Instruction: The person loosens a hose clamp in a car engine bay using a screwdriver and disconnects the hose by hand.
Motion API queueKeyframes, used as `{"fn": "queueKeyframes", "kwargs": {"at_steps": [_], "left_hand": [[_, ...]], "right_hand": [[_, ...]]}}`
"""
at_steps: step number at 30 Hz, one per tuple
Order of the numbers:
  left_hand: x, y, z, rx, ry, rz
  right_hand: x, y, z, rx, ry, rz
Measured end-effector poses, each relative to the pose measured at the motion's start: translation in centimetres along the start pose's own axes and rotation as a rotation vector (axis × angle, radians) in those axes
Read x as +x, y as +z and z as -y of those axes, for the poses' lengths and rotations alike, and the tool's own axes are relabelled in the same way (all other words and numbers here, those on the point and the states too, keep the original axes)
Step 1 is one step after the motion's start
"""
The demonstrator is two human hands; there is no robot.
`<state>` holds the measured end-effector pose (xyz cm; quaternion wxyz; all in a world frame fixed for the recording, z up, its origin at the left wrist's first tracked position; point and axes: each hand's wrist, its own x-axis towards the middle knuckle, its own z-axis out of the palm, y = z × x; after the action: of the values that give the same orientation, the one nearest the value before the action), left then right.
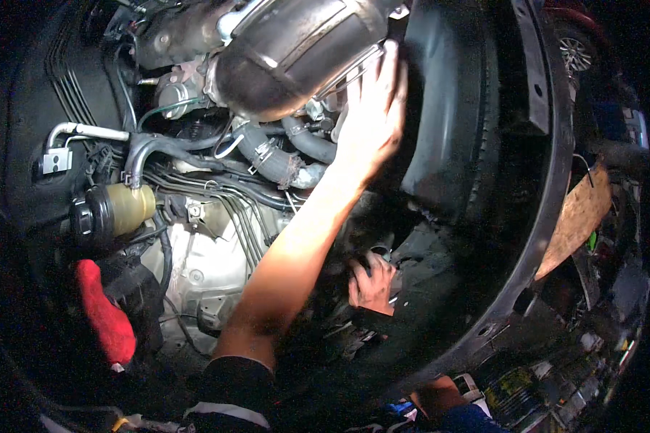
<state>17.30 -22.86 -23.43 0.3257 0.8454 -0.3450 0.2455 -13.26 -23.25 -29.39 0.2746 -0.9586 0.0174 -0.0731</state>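
My left arm reaches up across the engine bay. My left hand (pixel 374 108) lies with fingers stretched out along the right edge of a large metal heat shield (pixel 296 61); its fingertips go partly behind the edge. Below and to the left of the hand runs a ribbed black hose (pixel 267 155) with clamps. Lower down, in a dark gap, my right hand (pixel 372 285) has its fingers curled over a dark part beside a small shiny rounded piece (pixel 383 252). Shadow hides what those fingers grip. Part of the right forearm (pixel 439 394) shows at the lower edge, behind dark bodywork.
A yellowish fluid reservoir (pixel 132 206) with a black cap stands at left, above a red cloth-like bundle (pixel 107 314). Thin metal lines (pixel 242 224) cross the bay. A curved black front crossmember (pixel 531 249) bounds the right side. Beyond it are a brown board (pixel 578 220) and a car wheel (pixel 575 54).
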Motion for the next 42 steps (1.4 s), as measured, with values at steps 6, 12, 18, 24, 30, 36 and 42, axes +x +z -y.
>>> {"fn": "queueKeyframes", "kwargs": {"at_steps": [6, 12, 18, 24, 30, 36, 42], "left_hand": [[0.3, 0.6, -0.8, -0.073, -0.037, 0.006], [-3.8, -3.6, -0.3, -0.276, 0.040, 0.144], [-14.6, -9.1, 2.6, -0.278, -0.202, 0.129], [-22.9, -10.1, 4.6, -0.599, -1.421, 0.413], [-22.6, -8.0, 3.1, -0.629, -1.199, 0.536], [-21.7, -6.0, 1.5, -0.663, -1.466, 0.552], [-18.7, -7.6, 1.2, -1.053, -1.434, 0.606]], "right_hand": [[0.2, 0.0, 0.7, -0.003, 0.023, -0.012], [3.2, -1.9, 3.2, 0.150, 0.111, -0.099], [6.3, -1.2, 5.1, 0.293, 0.177, 0.055], [7.2, 2.6, 5.4, 0.036, 0.046, 0.317], [8.6, 2.5, 4.3, 0.033, 0.063, 0.261], [9.3, 3.1, 2.5, -0.005, 0.080, 0.249], [12.2, 0.9, 1.4, -0.097, 0.216, 0.262]]}}
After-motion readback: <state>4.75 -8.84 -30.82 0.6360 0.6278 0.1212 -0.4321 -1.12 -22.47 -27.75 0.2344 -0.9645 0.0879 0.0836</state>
